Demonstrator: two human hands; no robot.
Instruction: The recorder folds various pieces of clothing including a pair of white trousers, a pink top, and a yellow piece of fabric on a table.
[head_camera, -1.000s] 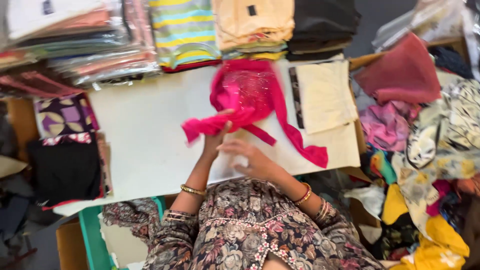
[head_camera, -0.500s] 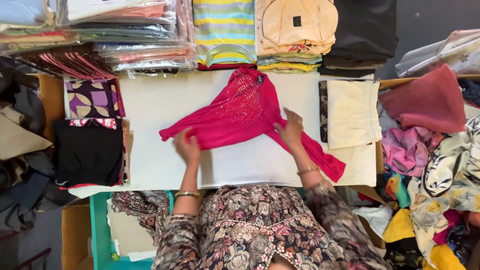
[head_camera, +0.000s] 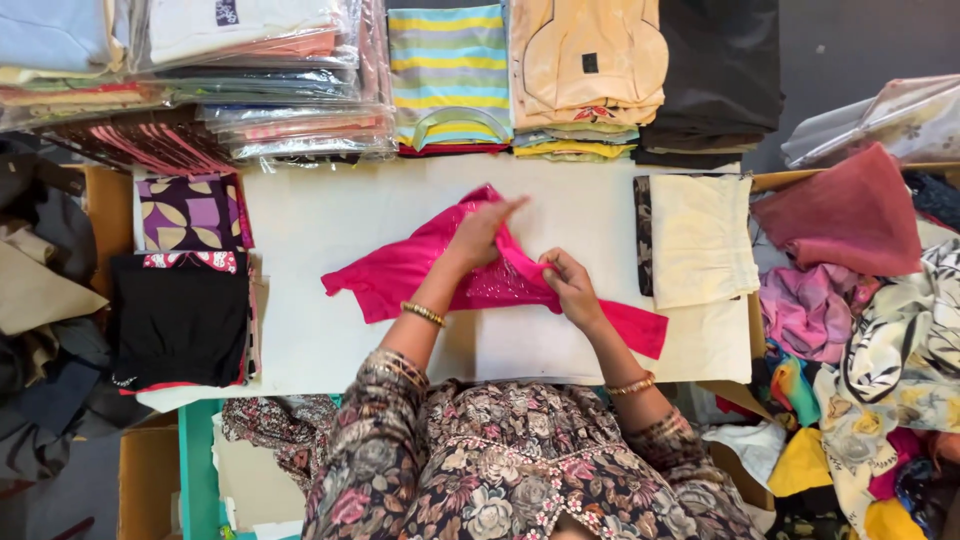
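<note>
While both hands work at its middle, the pink garment (head_camera: 400, 280) lies flat on the white surface (head_camera: 320, 220), its long axis running from the sleeve at lower right (head_camera: 630, 328) up and left toward the broad end near the patterned purple cloth (head_camera: 190, 212). Left hand (head_camera: 483, 232): the fingers are stretched out and pressed together, laid on the raised fold at the garment's upper edge; whether the thumb grips cloth beneath cannot be told. Right hand (head_camera: 568, 285): the fingers are curled and pinch a fold of the pink fabric just where the sleeve meets the body. The two hands are near each other, the left farther up the surface, the right closer to the person. The broad end of the garment extends left of both hands and lies nearer the left arm; the sleeve trails right, under and beyond the right wrist. Gold bangles (head_camera: 423, 314) ring both wrists.

About the garment: a folded cream cloth (head_camera: 700, 240) just beside the sleeve to the right; a folded black cloth (head_camera: 180, 320) well to the left; stacks of folded and bagged clothing (head_camera: 300, 90) along the far edge; a striped stack (head_camera: 450, 70) behind the hands; a loose heap of mixed fabrics (head_camera: 860, 330) at the right.
</note>
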